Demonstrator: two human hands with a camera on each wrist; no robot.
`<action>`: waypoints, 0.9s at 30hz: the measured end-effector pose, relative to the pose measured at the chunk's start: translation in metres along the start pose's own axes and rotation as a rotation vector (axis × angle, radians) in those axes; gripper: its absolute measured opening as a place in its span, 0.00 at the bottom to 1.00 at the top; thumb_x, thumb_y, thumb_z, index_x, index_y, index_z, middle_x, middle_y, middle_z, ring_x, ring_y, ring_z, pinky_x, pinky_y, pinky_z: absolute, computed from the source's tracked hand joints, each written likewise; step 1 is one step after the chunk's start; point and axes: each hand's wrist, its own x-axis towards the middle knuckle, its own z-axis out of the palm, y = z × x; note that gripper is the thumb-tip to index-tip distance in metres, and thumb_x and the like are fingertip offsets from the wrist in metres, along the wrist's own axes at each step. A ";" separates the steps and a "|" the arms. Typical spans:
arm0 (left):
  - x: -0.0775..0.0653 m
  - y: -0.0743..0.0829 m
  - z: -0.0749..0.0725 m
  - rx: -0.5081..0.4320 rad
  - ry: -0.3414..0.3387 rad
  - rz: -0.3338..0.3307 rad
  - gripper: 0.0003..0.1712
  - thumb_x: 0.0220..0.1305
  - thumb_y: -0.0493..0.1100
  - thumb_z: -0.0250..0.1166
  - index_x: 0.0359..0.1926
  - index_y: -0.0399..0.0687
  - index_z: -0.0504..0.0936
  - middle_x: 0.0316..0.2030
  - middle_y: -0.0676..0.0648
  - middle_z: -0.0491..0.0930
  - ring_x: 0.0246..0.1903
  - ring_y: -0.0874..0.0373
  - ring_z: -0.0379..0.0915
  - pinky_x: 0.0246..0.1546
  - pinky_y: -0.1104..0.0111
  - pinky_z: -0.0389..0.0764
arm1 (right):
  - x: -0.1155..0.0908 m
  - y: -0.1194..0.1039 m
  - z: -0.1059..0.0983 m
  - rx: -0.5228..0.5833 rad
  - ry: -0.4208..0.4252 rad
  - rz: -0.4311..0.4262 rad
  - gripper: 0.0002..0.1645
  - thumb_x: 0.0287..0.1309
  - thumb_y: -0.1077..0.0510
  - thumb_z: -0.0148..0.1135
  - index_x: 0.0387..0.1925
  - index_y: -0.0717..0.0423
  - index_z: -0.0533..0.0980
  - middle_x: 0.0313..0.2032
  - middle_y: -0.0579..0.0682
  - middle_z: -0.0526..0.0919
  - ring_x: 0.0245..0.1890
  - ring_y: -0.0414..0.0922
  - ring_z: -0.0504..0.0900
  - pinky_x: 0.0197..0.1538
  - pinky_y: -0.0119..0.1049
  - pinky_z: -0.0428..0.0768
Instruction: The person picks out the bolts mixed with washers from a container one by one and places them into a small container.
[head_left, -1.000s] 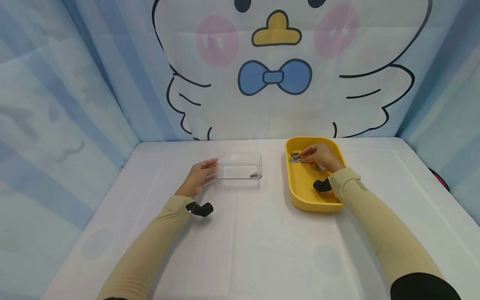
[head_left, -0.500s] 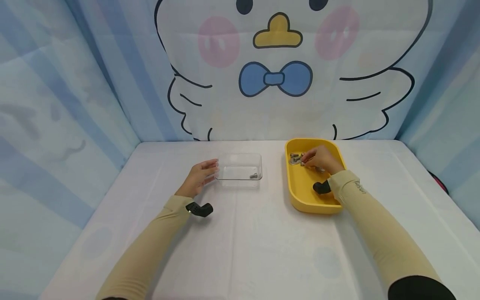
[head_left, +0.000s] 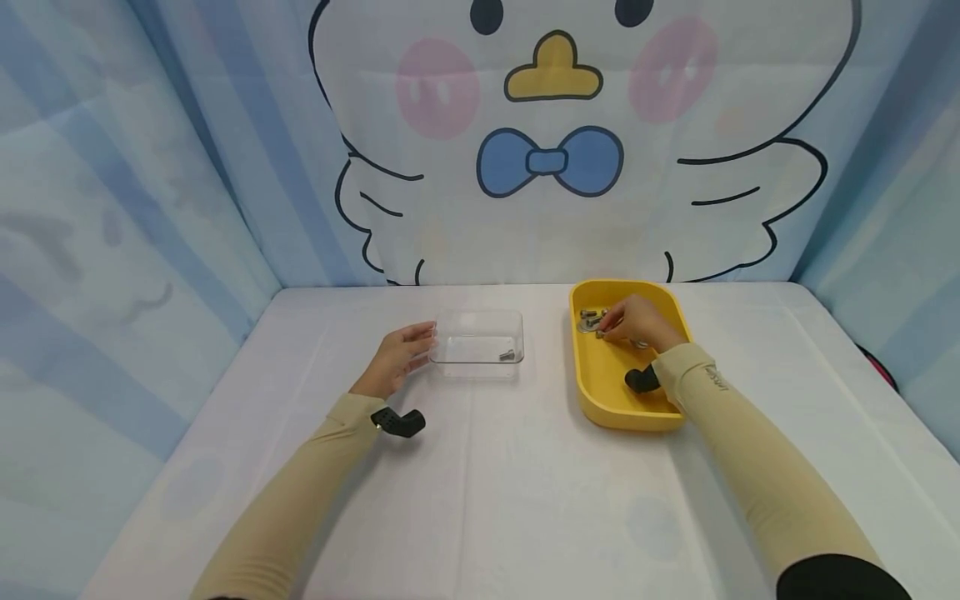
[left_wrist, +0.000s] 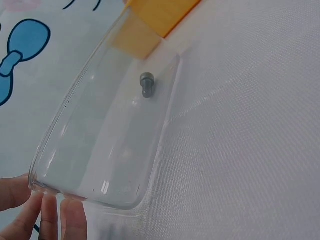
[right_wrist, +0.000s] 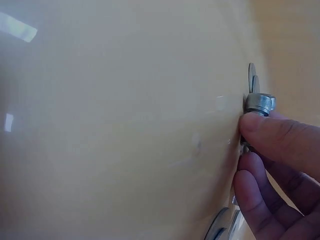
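1. Clear plastic box [head_left: 467, 345]: near the centre of the head frame, on the white cloth [head_left: 480, 475].
2. Left hand [head_left: 392, 358]: my fingers are extended and slightly apart, tips touching the box's left end.
3. Lone bolt [left_wrist: 147, 84]: inside the box, upper centre of the left wrist frame.
4. Yellow tray [head_left: 611, 385]: right of centre in the head frame.
5. Right hand [head_left: 637, 323]: inside the tray; I pinch a knurled-head bolt [right_wrist: 258, 102] between thumb and fingers, closed to its thickness.
6. Metal discs [right_wrist: 217, 224]: lower right of the right wrist frame, near my fingers.
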 end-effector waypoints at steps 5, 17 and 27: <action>0.000 -0.001 -0.001 0.001 -0.010 0.004 0.27 0.66 0.35 0.56 0.66 0.45 0.67 0.65 0.44 0.65 0.63 0.52 0.63 0.65 0.59 0.67 | -0.001 -0.002 0.000 -0.014 0.003 0.000 0.05 0.51 0.65 0.67 0.33 0.61 0.83 0.35 0.56 0.84 0.32 0.46 0.74 0.34 0.26 0.76; -0.002 -0.001 0.000 -0.004 -0.022 0.009 0.27 0.66 0.34 0.56 0.66 0.44 0.66 0.65 0.43 0.65 0.63 0.51 0.62 0.66 0.58 0.66 | -0.004 -0.001 0.002 0.029 -0.010 -0.027 0.08 0.55 0.63 0.64 0.36 0.65 0.81 0.38 0.59 0.83 0.28 0.43 0.72 0.31 0.27 0.75; 0.000 0.000 0.002 -0.012 -0.019 0.010 0.26 0.66 0.34 0.56 0.65 0.45 0.68 0.64 0.44 0.67 0.61 0.53 0.64 0.65 0.59 0.67 | -0.004 0.001 -0.004 0.129 0.013 0.015 0.16 0.57 0.60 0.62 0.45 0.65 0.79 0.43 0.60 0.83 0.34 0.46 0.76 0.39 0.32 0.79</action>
